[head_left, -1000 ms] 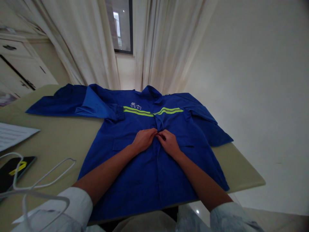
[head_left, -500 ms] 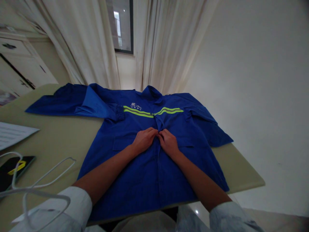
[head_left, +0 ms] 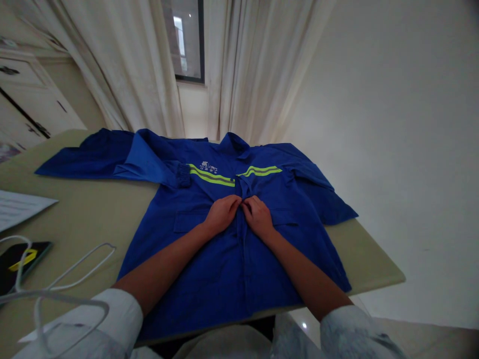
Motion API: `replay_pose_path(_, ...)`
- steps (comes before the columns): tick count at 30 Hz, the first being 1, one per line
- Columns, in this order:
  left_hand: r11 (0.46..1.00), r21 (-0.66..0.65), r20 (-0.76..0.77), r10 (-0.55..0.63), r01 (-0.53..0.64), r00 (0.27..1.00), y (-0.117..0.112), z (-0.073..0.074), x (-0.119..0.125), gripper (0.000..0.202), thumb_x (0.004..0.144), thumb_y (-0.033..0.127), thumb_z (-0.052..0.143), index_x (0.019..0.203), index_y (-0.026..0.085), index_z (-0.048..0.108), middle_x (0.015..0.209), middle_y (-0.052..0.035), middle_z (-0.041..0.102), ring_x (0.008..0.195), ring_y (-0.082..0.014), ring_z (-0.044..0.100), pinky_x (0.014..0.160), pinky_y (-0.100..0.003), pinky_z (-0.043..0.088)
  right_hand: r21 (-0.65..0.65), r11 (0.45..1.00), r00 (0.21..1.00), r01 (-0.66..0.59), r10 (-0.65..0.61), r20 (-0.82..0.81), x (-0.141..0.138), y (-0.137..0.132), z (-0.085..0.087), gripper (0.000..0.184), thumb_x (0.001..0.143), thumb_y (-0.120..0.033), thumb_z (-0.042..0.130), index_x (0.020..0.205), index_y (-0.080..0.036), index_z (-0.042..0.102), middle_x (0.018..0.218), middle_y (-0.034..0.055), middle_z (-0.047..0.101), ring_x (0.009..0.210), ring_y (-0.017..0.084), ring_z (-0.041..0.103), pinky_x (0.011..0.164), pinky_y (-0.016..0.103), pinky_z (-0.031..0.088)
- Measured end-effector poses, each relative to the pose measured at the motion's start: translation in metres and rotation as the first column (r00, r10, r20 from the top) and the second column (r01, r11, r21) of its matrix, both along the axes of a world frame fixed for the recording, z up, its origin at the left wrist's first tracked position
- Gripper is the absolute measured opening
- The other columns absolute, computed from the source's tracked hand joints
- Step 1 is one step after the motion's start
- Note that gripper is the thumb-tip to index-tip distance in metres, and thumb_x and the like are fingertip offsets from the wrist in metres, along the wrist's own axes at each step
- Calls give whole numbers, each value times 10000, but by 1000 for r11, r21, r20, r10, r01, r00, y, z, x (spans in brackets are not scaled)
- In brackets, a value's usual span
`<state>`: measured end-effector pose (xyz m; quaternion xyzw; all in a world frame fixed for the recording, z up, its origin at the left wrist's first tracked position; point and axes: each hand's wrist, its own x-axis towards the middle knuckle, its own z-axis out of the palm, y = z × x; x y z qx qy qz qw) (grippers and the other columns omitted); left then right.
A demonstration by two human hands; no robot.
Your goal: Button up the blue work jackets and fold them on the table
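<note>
A blue work jacket [head_left: 202, 274] with yellow-green reflective stripes lies spread on the table, its collar at the far side and its hem towards me. My left hand [head_left: 223, 212] pinches one front edge of the jacket at the middle, below the chest stripe. Right beside it, my right hand [head_left: 257, 214] pinches the other side of the front placket [head_left: 245, 187]. Fingertips of both hands nearly meet there. Whatever small fastener may be between them is hidden by the fingers. Above the hands the placket gapes a little.
The greenish table [head_left: 97, 209] carries a printed paper [head_left: 22, 207], a dark flat object with a yellow mark [head_left: 22, 260] and a looped white cable [head_left: 84, 269] at left. Curtains [head_left: 254, 65] and a white cabinet [head_left: 33, 94] stand behind. A wall [head_left: 396, 149] rises at right.
Both hands stay at the front placket, moving slightly up and left in view with the fabric between them. The whole view has shifted a little; the jacket otherwise lies the same.
</note>
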<state>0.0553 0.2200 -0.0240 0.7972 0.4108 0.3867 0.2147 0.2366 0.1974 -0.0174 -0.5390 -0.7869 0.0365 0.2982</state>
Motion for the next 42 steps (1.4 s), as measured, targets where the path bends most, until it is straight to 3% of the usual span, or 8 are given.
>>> replay_pose_path(2, 993, -114, 11, -40, 41, 999, 7, 5, -7, 252, 1066, 314, 458, 1153, 203, 667, 1007, -65, 767, 931, -219, 731, 858, -341, 545, -7, 998, 990, -66, 64, -128, 3, -4, 5, 163, 1059, -324, 570, 1126, -206, 660, 1066, 93, 661, 963, 223, 638, 855, 336, 508)
replay_pose_path(6, 902, -351, 4, -268, 252, 963, 19, 18, -28, 259, 977, 274, 523, 1196, 177, 621, 949, -48, 746, 849, -202, 708, 776, -315, 528, -75, 930, 921, -360, 342, -186, 9, -12, 15, 507, 933, -381, 773, 1375, -233, 574, 1292, 117, 606, 1172, 253, 612, 991, 387, 525)
replay_pose_path(10, 771, -476, -43, -500, 422, 865, 22, 31, -45, 272, 869, 309, 651, 1105, 175, 652, 973, -30, 721, 862, -194, 674, 735, -280, 501, -186, 854, 870, -486, 454, -191, 9, -14, 18, 421, 926, -157, 697, 1332, -234, 619, 1249, 87, 617, 1155, 218, 624, 1032, 375, 503)
replay_pose_path(17, 922, -252, -238, -354, 295, 904, 23, 26, -43, 161, 832, 241, 719, 983, 189, 737, 961, -45, 666, 876, -201, 626, 827, -321, 482, -117, 932, 931, -343, 320, -176, 15, -17, 28, 461, 804, 3, 602, 1189, -234, 693, 1184, 74, 600, 1113, 225, 601, 1003, 377, 497)
replay_pose_path(24, 968, -178, -219, -215, 178, 952, 39, 14, -38, 231, 832, 160, 703, 1049, 206, 770, 1045, -71, 668, 977, -230, 650, 924, -363, 519, -154, 901, 914, -404, 405, -29, 14, -39, 65, 160, 936, -345, 778, 1026, -225, 722, 1211, 80, 658, 1114, 237, 605, 1025, 396, 462)
replay_pose_path(30, 985, 153, -297, 125, -81, 947, 24, 11, -37, 409, 927, 131, 569, 1318, 174, 679, 1272, -149, 637, 1181, -311, 567, 1048, -478, 472, -317, 908, 941, -275, 322, 106, 4, -38, 41, 338, 892, -371, 807, 1139, -201, 650, 1056, 69, 705, 964, 231, 661, 837, 324, 500)
replay_pose_path(35, 981, 148, -413, -55, 126, 909, -14, 14, -39, 236, 1009, 222, 522, 1119, 215, 731, 1171, -108, 685, 1067, -277, 575, 930, -435, 457, -337, 916, 961, -216, 261, 94, 2, -38, 35, 457, 895, -94, 596, 1327, -242, 604, 1009, 28, 736, 875, 189, 686, 757, 278, 464)
replay_pose_path(42, 961, 24, -395, -244, 275, 886, -19, 14, -44, 332, 991, 207, 545, 1250, 304, 729, 1231, -65, 687, 1121, -259, 566, 943, -420, 394, -325, 941, 975, -97, 155, 160, 1, -36, 38, 190, 1011, -373, 637, 906, -230, 705, 848, 27, 741, 735, 173, 656, 650, 276, 383)
